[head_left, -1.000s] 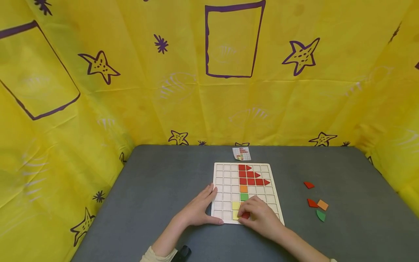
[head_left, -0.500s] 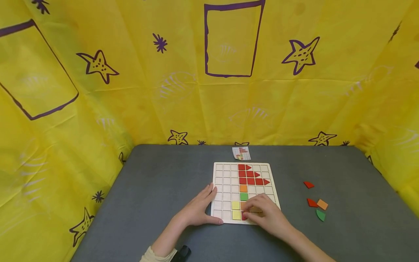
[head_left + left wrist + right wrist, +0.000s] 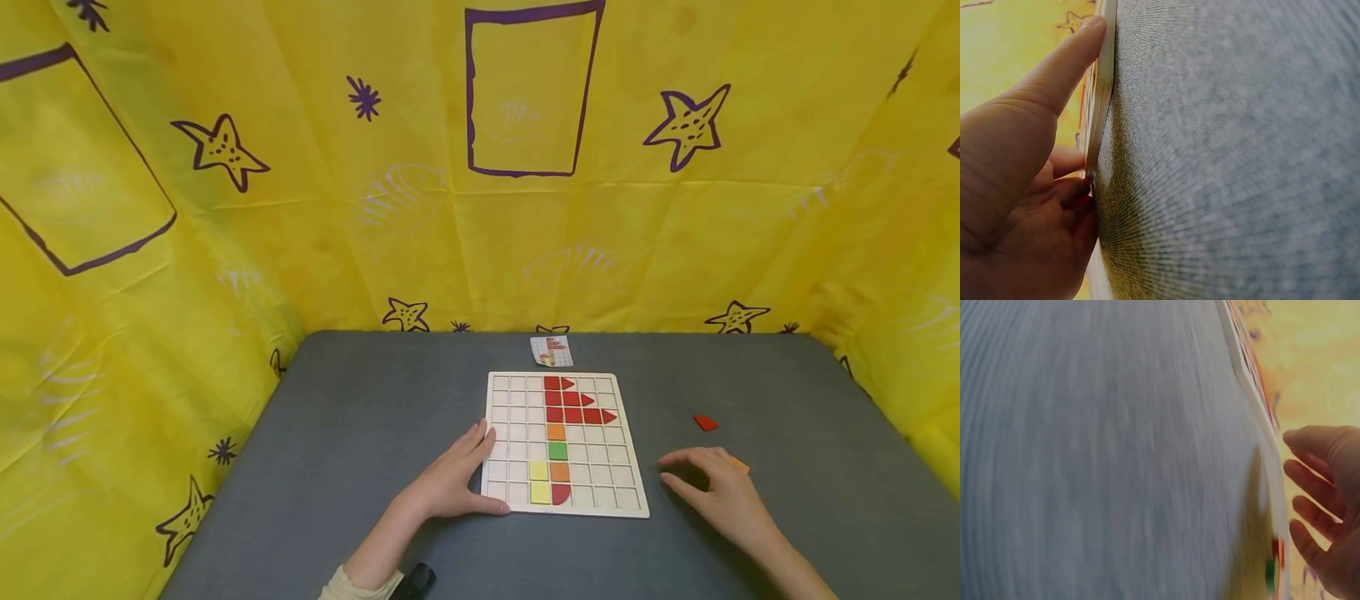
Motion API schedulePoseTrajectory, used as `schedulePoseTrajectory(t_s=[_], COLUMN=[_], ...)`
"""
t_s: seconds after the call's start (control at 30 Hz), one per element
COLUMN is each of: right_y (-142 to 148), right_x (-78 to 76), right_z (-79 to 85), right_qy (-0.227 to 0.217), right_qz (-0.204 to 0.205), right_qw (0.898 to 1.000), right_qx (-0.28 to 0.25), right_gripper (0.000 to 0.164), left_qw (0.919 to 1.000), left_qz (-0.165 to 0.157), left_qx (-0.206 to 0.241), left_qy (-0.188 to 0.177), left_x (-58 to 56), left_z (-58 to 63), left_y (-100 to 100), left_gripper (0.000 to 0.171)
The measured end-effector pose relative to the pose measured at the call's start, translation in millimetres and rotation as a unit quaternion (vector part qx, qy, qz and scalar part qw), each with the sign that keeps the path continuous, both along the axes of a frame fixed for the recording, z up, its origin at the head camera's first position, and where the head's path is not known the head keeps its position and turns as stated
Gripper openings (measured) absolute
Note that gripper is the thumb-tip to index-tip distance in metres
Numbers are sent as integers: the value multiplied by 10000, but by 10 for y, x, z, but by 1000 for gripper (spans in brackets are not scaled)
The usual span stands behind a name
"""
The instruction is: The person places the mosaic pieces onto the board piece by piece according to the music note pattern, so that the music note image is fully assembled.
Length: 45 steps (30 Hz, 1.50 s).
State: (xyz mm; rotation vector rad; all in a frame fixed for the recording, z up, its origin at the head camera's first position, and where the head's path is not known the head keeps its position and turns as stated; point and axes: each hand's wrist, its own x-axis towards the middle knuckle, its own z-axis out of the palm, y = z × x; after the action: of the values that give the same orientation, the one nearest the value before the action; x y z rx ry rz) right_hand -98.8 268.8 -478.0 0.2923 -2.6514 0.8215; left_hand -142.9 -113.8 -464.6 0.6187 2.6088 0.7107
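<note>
A pale wooden grid board (image 3: 519,450) lies flat on the table in the head view. Red squares and triangles fill three of its upper rows. Below them run an orange square (image 3: 556,432), a green square (image 3: 557,451), two yellow squares (image 3: 540,472), another orange square (image 3: 560,472) and a red rounded piece (image 3: 560,494). My left hand (image 3: 450,479) rests at the board's left edge, thumb on the near corner, fingers spread. My right hand (image 3: 723,500) hovers right of the board, fingers loosely bent and apart, holding nothing. Beneath it an orange piece (image 3: 740,464) partly shows.
A red piece (image 3: 706,422) lies on the grey table (image 3: 390,417) beyond my right hand. A small printed card (image 3: 551,351) sits behind the board. Yellow cloth (image 3: 337,208) with drawn starfish hangs around the table. A black strap device (image 3: 415,581) is at my left wrist.
My right hand has let go of the red rounded piece on the board's bottom row and moved right, over the loose pieces. My left hand stays at the board's edge.
</note>
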Motion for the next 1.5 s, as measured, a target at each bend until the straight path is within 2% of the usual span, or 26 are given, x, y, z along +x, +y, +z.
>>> schedulePoseTrajectory(t_s=[0.2, 0.3, 0.4, 0.63, 0.77, 0.9, 1.07, 1.33, 1.5], right_y=[391, 536, 647, 772, 780, 708, 469, -57, -375], right_x=[48, 75, 94, 97, 73, 53, 20, -65, -104], right_z=[54, 71, 74, 44, 32, 59, 134, 134, 86], right_qy=[-175, -383, -675, -1407, -1307, -990, -889, -1140, -1362], right_qz=[-579, -790, -958, -1039, -1022, -1134, -1113, -820, -434], right_qw=[9980, 9959, 9928, 9845, 9860, 9885, 9897, 9889, 9869], right_qx=[187, 210, 249, 140, 192, 159, -128, -480, -752], right_gripper=[18, 15, 19, 35, 33, 30, 26, 24, 22], left_qw=[10000, 10000, 10000, 10000, 10000, 10000, 10000, 9999, 9999], left_qz=[-19, -18, -10, -1, 7, 30, 9, -53, -52], left_qx=[3, 8, -7, -31, -34, -17, -12, -23, 21], left_qy=[72, 76, 78, 78, 68, 33, 58, 107, 98], left_x=[1, 6, 12, 19, 15, 11, 1, -12, -12], left_z=[-6, -1, 9, 18, 14, 14, 4, -17, -15], left_y=[-9, -9, -4, 7, 8, 5, -6, -5, -4], left_gripper=[111, 111, 111, 110, 110, 110, 111, 110, 110])
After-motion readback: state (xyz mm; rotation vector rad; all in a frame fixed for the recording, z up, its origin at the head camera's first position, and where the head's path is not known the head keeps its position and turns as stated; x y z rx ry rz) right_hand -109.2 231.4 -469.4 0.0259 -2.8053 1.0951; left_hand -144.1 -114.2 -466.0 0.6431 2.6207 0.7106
